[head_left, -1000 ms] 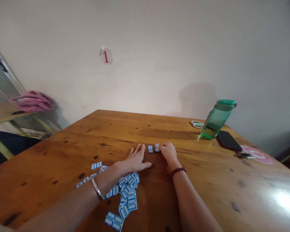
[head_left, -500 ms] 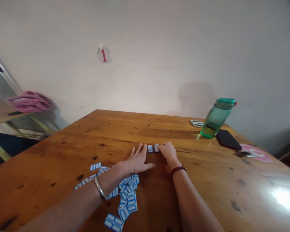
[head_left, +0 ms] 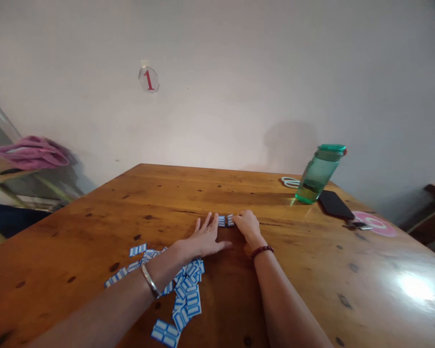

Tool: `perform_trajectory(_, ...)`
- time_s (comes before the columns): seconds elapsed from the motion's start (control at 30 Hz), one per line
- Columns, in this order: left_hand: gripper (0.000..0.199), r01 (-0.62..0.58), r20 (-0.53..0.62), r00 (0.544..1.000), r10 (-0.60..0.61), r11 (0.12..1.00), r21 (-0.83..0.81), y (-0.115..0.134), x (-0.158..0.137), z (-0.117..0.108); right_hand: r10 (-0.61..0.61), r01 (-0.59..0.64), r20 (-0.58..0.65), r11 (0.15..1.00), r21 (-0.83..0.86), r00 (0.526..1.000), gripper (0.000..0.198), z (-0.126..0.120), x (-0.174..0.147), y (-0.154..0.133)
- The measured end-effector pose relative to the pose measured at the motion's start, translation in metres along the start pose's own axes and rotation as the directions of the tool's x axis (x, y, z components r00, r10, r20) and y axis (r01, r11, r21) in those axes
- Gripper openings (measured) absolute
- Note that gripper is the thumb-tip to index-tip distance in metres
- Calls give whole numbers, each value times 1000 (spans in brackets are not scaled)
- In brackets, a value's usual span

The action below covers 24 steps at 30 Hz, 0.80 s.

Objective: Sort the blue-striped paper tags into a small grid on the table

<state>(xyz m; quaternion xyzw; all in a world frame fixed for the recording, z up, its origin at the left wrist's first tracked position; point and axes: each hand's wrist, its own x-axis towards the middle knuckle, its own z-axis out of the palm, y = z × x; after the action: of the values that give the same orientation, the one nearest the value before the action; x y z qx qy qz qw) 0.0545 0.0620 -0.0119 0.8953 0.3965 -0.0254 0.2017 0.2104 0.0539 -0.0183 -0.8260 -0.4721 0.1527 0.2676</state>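
Observation:
Two small blue-and-white sticker label pieces lie side by side between my hands, with a narrow gap between them. My left hand (head_left: 205, 237) is flat on the wood, fingers stretched out and thumb apart, its fingertips at the edge of the left label piece (head_left: 221, 221). My right hand (head_left: 248, 226) is closed, its thumb and fingers pinching at the right label piece (head_left: 229, 220); the exact grip is partly hidden. Beneath and beside my left forearm spreads a loose pile of similar sticker labels (head_left: 187, 294), partly covered by the arm.
On the wooden table (head_left: 304, 270), a green water bottle (head_left: 317, 174) stands at the back right beside a white cable (head_left: 290, 182). Near it lie a black phone-like slab (head_left: 335, 205), keys (head_left: 358, 224) and a pink round sticker (head_left: 382, 227). A pink cloth (head_left: 34, 152) rests at far left.
The view has shifted slightly, so things sit a little further left. My left fingertips are closer to the left label piece. My right hand keeps its pinch, almost still.

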Motion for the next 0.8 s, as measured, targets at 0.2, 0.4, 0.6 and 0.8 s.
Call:
perform_trajectory(0.2, 102, 15, 7, 1000, -15, 1000, 9, 3, -2, -2, 8, -8, -4, 1000, -1, 1000, 20, 0, 0, 0)
perform_trajectory(0.4, 101, 10, 13, 1000, -11, 1000, 26, 2, -6, 0, 12, -12, -1, 1000, 6, 1000, 18, -1, -2, -2)
perform_trajectory(0.6, 100, 8, 10, 1000, -9, 1000, 20, 3, -6, 2, 18, -18, 13, 1000, 8, 1000, 17, -1, -3, -3)
perform_trajectory(0.8, 100, 3, 8, 1000, -3, 1000, -4, 5, -8, 1, 21, -21, 19, 1000, 1, 1000, 18, -2, -5, -7)
